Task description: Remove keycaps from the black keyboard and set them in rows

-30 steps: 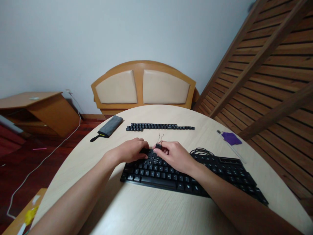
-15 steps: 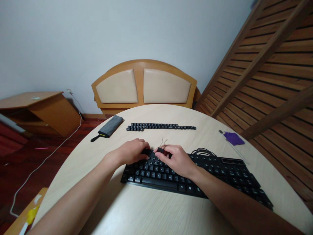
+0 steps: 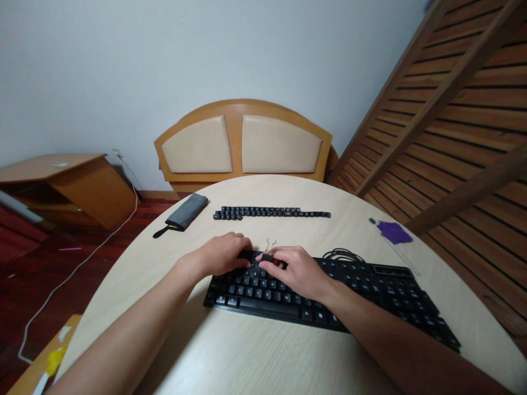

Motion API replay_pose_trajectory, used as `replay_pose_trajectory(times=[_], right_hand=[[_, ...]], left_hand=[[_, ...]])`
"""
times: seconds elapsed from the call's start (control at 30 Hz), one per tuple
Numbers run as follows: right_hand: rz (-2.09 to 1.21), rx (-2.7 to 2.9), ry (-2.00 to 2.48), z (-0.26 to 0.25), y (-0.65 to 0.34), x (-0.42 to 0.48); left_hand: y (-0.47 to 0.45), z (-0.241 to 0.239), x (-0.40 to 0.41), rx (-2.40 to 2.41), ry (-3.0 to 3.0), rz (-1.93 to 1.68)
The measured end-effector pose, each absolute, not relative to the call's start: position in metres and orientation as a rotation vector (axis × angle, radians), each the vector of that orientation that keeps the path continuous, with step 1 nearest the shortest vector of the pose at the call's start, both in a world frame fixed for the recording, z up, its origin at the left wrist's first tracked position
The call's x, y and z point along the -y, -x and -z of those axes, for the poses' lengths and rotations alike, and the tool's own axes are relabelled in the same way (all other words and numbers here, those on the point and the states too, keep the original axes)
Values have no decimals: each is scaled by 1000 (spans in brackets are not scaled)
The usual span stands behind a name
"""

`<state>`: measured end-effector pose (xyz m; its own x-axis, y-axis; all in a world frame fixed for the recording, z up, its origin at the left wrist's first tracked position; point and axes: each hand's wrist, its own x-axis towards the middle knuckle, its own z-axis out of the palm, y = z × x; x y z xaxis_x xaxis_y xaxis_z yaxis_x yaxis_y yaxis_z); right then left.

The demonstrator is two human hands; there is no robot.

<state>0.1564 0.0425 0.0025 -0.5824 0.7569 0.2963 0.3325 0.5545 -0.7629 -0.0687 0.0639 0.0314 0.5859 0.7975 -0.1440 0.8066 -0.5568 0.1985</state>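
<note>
The slatted wooden frame (image 3: 453,109) leans along the right, and the padded headboard (image 3: 242,142) stands against the wall past the far edge. The round table (image 3: 255,351) spreads under my arms. A low cabinet (image 3: 69,186) sits on the floor at far left.

The black keyboard (image 3: 362,296) lies near me, angled off to the right. My left hand (image 3: 222,255) lies on its far left corner, fingers bent and close together; I cannot tell whether they clasp the edge or only press. My right hand (image 3: 298,269) hides the keys beneath it.

A row of loose keycaps (image 3: 269,212) lies further off, clear of both hands, with a grey pouch (image 3: 185,212) to its left. A coiled cable (image 3: 340,254) touches the keyboard's far edge, and a purple scrap (image 3: 394,232) lies far right.

My right fingertips pinch a black binder clip (image 3: 267,256) down on the upper key rows, its wire handles pointing away from me.
</note>
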Motion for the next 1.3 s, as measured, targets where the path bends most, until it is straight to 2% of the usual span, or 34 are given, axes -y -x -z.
replay_pose_trajectory(times=[0.13,0.47,0.8,1.1,1.3], right_hand=[[-834,2224,815,-2,-155,-42],[-767,2158,1064,3,-155,-47],[-623,2297,807,1,-154,-44],[-782,2171,910,6,-154,-46],[-732,2189,893,12,-154,-50]], left_hand=[[70,-31,-64,-1317,-2576,57],[69,-30,-64,-1345,-2592,55],[69,-29,-65,-1342,-2599,82],[69,-25,-68,-1384,-2551,37],[66,-24,-64,-1436,-2499,-8]])
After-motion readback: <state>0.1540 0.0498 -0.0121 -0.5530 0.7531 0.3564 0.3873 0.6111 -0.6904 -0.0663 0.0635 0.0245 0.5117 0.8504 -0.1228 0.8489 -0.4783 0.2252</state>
